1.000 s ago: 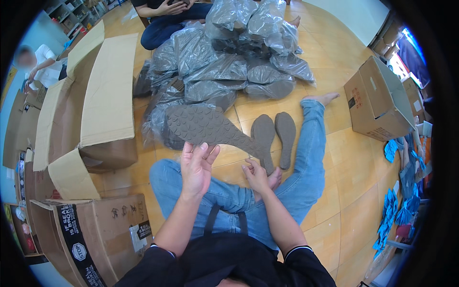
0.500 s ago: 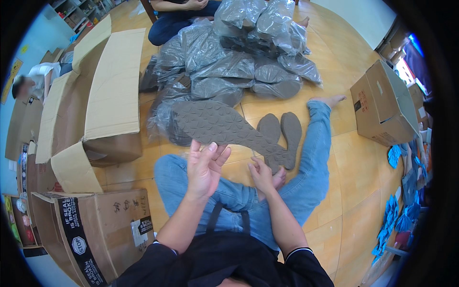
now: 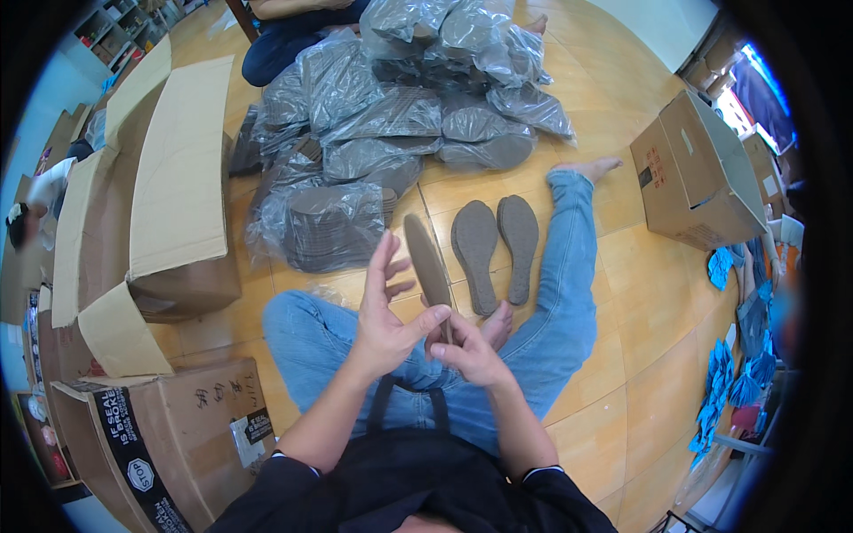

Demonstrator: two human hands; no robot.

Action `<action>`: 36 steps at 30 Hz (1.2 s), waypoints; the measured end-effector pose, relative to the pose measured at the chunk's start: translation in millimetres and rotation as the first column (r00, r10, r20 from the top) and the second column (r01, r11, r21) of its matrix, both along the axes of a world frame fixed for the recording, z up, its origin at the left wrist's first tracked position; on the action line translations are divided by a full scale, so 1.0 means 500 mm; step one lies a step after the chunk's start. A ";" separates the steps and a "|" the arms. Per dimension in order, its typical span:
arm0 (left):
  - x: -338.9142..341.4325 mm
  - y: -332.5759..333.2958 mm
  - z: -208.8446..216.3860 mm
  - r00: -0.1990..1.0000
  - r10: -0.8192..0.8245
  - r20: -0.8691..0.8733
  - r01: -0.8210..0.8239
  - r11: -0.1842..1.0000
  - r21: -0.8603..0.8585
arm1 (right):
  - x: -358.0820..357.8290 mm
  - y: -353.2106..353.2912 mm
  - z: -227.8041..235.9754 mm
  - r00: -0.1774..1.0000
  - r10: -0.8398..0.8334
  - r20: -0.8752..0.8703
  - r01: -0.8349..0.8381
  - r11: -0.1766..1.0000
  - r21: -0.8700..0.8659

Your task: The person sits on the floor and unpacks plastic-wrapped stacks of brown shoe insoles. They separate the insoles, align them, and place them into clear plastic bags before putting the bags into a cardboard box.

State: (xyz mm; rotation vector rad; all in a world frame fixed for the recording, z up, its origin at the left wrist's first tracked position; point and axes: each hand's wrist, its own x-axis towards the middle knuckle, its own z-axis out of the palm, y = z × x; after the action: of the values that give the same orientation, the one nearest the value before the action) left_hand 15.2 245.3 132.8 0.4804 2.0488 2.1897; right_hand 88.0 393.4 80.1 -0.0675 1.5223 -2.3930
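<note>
A grey-brown shoe sole [image 3: 427, 262] stands on edge in front of me, its narrow end down in my right hand [image 3: 473, 352]. The right thumb and fingers pinch that lower end. My left hand [image 3: 387, 311] is beside it on the left, fingers spread, its thumb reaching across close to the sole's lower part; whether the thumb touches it I cannot tell. On the floor between my legs lie two small piles of matching soles, a left pile [image 3: 474, 247] and a right pile [image 3: 518, 238]. A clear plastic bag of stacked soles [image 3: 324, 226] lies just beyond my left hand.
More bagged soles [image 3: 382, 115] are heaped ahead. Open cardboard boxes stand at left [image 3: 182, 169], near left [image 3: 209, 400] and right [image 3: 680, 169]. Blue pieces [image 3: 715, 400] hang at the far right. Another person's leg [image 3: 293, 40] shows behind the heap.
The sole has swung from lying flat, tread up, to standing on edge. My right hand has come in and gripped its narrow end; my left hand no longer holds its edge.
</note>
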 end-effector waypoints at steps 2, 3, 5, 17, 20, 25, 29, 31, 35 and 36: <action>-0.014 -0.016 0.005 0.999 -0.022 -0.048 0.019 0.999 -0.047 | 0.013 -0.004 -0.011 0.997 0.073 0.010 -0.073 0.997 -0.004; -0.017 -0.028 0.010 0.996 -0.074 -0.050 0.071 0.995 -0.073 | 0.020 -0.003 -0.017 0.996 0.084 0.014 -0.084 0.996 -0.014; -0.025 -0.045 0.019 0.983 -0.168 -0.067 0.158 0.978 -0.134 | 0.025 0.001 -0.026 0.995 0.101 0.020 -0.100 0.995 -0.028; -0.024 -0.066 0.013 0.910 0.094 0.403 -0.255 0.894 0.367 | 0.015 0.026 0.051 0.699 -0.692 -0.181 0.701 0.713 -0.022; -0.017 -0.063 0.002 0.942 0.134 0.306 -0.224 0.933 0.282 | 0.013 0.052 0.053 0.741 -0.506 -0.441 0.664 0.650 0.369; -0.014 -0.042 -0.013 0.933 0.083 0.351 -0.137 0.981 0.134 | 0.021 0.067 0.043 0.829 -0.202 -0.522 0.548 0.479 0.685; 0.008 0.013 -0.038 0.910 -0.231 0.344 0.226 0.973 0.056 | -0.027 0.097 0.014 0.789 -0.554 -0.267 0.611 0.654 0.447; 0.019 0.038 -0.050 0.878 -0.290 0.380 0.306 0.952 0.019 | -0.074 0.148 -0.027 0.614 -0.742 -0.267 0.782 0.529 0.328; 0.028 0.062 -0.071 0.826 -0.306 0.474 0.336 0.942 0.023 | -0.136 0.267 -0.155 0.703 -0.654 -0.282 0.520 0.201 0.830; 0.028 0.060 -0.078 0.841 -0.294 0.454 0.335 0.942 -0.010 | -0.130 0.266 -0.189 0.683 -0.649 -0.335 0.505 0.089 0.858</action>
State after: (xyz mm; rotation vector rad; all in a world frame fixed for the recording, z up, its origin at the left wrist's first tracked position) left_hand 29.1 275.4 94.0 0.2479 1.6741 1.7990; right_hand 22.8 526.1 -14.4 1.1606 2.9891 -1.3508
